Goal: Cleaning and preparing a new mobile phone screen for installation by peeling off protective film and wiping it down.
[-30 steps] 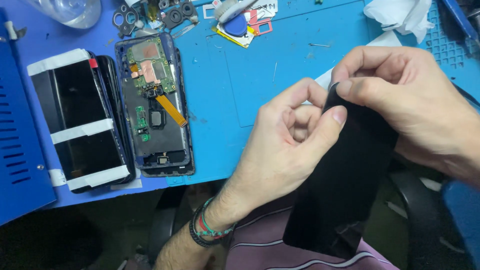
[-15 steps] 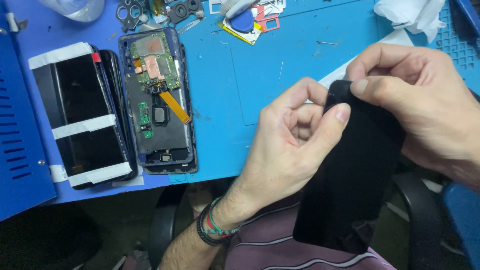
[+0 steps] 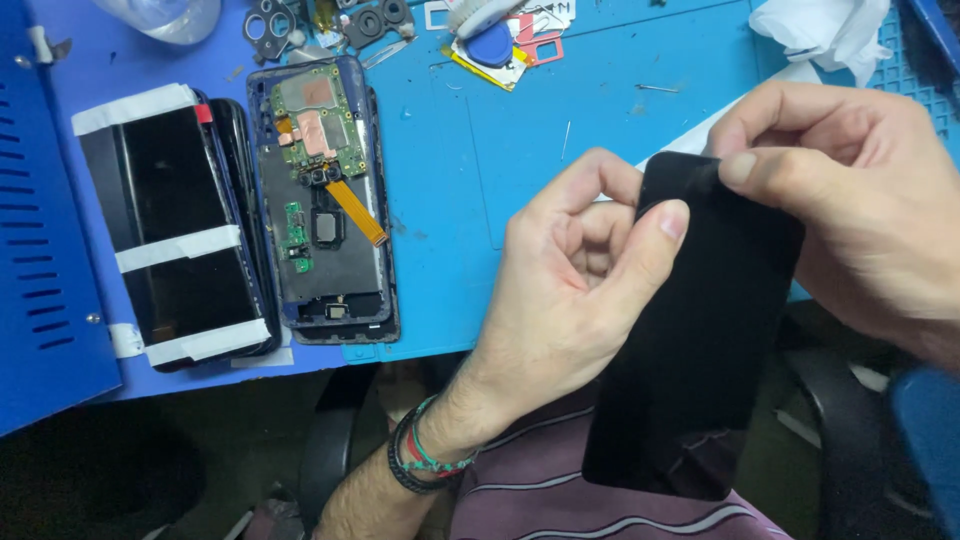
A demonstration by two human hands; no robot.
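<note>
I hold a black phone screen panel [image 3: 700,340] upright over my lap, just off the front edge of the blue work mat [image 3: 500,180]. My left hand [image 3: 575,280] grips its left edge, thumb pressed on the glass near the top corner. My right hand [image 3: 850,200] pinches the top corner between thumb and forefinger. On the mat at the left lies an opened phone body [image 3: 325,210] with a green circuit board and an orange flex cable showing. Beside it rests another black screen [image 3: 175,230] bound with white tape strips.
A blue metal box [image 3: 40,250] stands at the far left. Small parts, a blue pick and card trays [image 3: 495,40] lie at the back. A white cloth [image 3: 820,35] sits back right. A chair arm [image 3: 920,420] is at the lower right.
The panel and both hands have drifted slightly right and down in view. My right thumb and forefinger have closed tighter on the panel's top corner.
</note>
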